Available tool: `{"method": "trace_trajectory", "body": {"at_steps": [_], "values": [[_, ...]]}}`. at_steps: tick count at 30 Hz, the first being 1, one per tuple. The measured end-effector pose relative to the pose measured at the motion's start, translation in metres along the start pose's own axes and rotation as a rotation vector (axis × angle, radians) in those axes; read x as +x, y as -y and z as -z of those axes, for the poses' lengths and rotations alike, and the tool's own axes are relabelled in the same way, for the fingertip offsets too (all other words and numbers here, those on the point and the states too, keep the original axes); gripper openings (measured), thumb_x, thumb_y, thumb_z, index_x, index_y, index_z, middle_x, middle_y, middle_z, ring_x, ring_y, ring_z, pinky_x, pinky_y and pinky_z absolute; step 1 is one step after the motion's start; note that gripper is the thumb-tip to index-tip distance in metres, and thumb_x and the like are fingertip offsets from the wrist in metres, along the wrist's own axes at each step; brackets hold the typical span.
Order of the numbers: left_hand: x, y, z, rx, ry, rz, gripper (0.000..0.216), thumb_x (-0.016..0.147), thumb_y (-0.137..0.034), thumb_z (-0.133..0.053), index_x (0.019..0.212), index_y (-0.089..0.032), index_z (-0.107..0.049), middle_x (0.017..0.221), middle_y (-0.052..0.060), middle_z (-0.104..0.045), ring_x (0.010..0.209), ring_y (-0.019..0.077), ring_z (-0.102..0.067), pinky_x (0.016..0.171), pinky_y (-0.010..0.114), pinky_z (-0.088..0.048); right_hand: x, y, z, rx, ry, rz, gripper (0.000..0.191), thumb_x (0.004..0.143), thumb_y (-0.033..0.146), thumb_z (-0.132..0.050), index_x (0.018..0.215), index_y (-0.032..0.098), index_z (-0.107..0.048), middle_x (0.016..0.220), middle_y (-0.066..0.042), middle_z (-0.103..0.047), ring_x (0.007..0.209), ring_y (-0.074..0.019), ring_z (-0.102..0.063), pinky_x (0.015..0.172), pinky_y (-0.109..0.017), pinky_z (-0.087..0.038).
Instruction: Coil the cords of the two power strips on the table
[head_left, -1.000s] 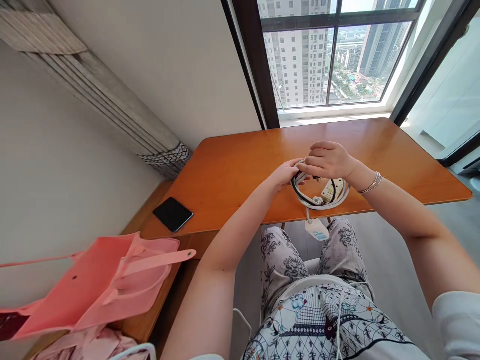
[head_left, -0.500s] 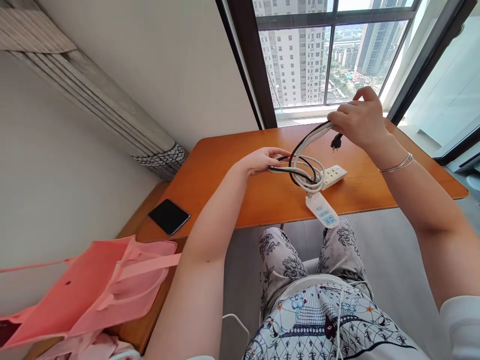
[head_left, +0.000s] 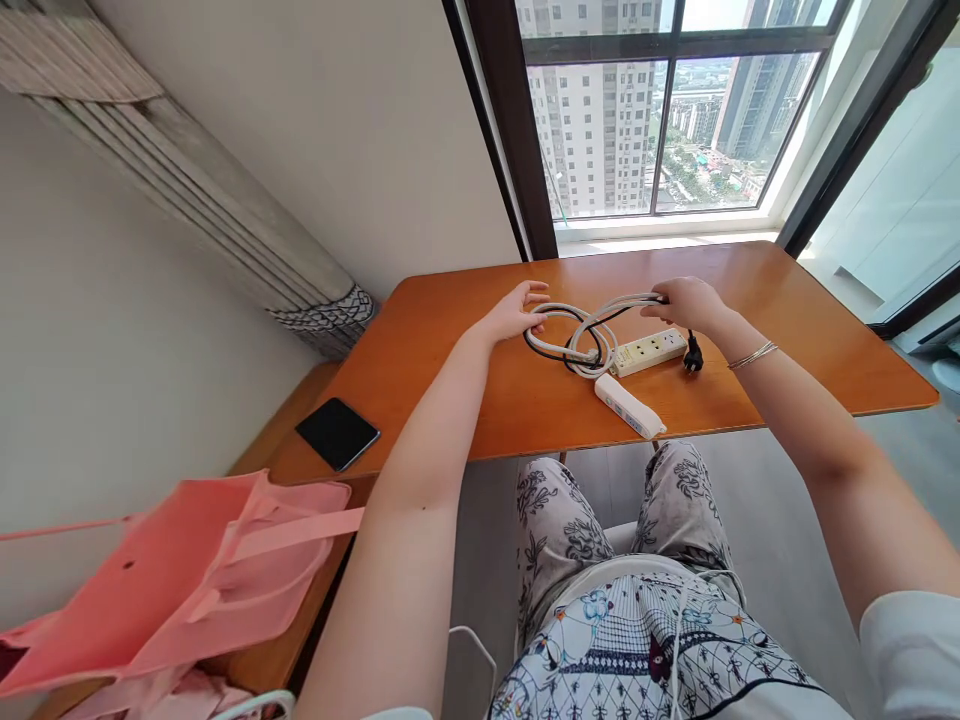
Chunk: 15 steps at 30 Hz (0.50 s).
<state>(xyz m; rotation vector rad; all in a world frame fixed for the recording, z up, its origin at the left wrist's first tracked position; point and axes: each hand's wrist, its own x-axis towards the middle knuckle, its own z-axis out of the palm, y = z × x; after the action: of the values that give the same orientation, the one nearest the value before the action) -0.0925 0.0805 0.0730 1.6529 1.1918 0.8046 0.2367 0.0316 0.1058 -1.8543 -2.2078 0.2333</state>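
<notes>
We find no writing, number or sign here that we can read. The cream power strip (head_left: 649,351) on the surface (head_left: 457,375) shows only its socket holes, and any marking on it is too small to tell. The white power strip (head_left: 628,405) just beside it lies turned so that its casing looks blank to us. The cables (head_left: 559,309) carry no print that we can make out. The black phone (head_left: 337,432) has a dark screen, and the pink bag (head_left: 187,580) looks plain.
</notes>
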Motion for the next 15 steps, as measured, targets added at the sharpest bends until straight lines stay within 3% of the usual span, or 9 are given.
{"method": "trace_trajectory", "body": {"at_steps": [4,9,12,15], "values": [[0.002,0.007,-0.012,-0.150,-0.014,0.079,0.047,0.069,-0.009,-0.082,0.112,-0.014,-0.063,0.128,0.014,-0.065,0.074,0.0095,-0.064,0.078,0.030,-0.057,0.010,0.002,-0.024,0.124,0.103,0.042,0.021,0.092,0.038,-0.064,0.095,0.019,-0.072,0.082,-0.004,-0.075,0.073,-0.0184,-0.067,0.069,-0.031,-0.046],[0.004,0.017,-0.019,-0.296,-0.018,0.158,0.044,0.068,-0.010,-0.084,0.106,-0.015,-0.063,0.107,0.009,-0.069,0.081,0.0141,-0.071,0.083,0.032,-0.057,0.012,-0.007,-0.049,0.126,0.140,0.109,0.027,0.092,0.032,-0.062,0.113,0.018,-0.071,0.107,-0.009,-0.076,0.094,-0.0218,-0.069,0.082,-0.031,-0.051],[0.005,0.023,-0.027,-0.252,-0.075,0.199,0.043,0.072,-0.016,-0.082,0.110,-0.015,-0.061,0.108,0.009,-0.069,0.087,0.0170,-0.072,0.084,0.032,-0.056,0.008,-0.010,-0.060,0.167,0.152,0.108,0.038,0.094,0.033,-0.060,0.128,0.015,-0.065,0.119,-0.014,-0.074,0.107,-0.0247,-0.069,0.093,-0.035,-0.052],[0.001,0.026,-0.036,-0.116,-0.214,0.190,0.038,0.081,-0.024,-0.076,0.114,-0.016,-0.059,0.123,0.014,-0.066,0.104,0.0208,-0.069,0.094,0.035,-0.052,0.003,-0.012,-0.069,0.277,0.113,0.112,0.057,0.097,0.034,-0.057,0.149,0.013,-0.048,0.136,-0.018,-0.066,0.121,-0.0249,-0.065,0.104,-0.038,-0.051]]}}
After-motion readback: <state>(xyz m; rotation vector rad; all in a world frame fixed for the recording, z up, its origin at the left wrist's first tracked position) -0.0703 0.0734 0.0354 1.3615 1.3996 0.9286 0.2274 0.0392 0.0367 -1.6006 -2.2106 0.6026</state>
